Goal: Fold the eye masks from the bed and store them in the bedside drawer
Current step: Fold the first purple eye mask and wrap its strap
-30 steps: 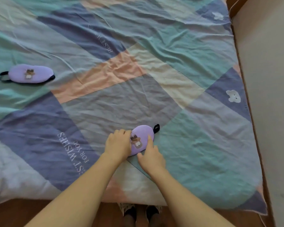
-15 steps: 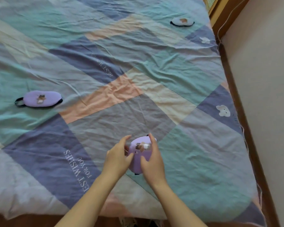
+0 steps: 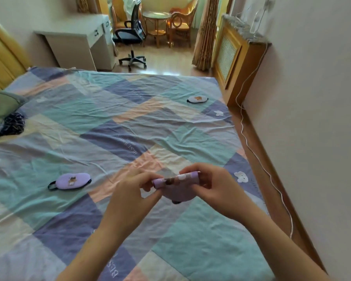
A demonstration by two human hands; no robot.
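Both hands, left (image 3: 130, 196) and right (image 3: 217, 191), hold a folded purple mask (image 3: 176, 185) above the bed (image 3: 130, 122), fingers pinched on its ends. A second purple mask (image 3: 72, 180) and a white mask (image 3: 197, 99) lie flat on the quilt.
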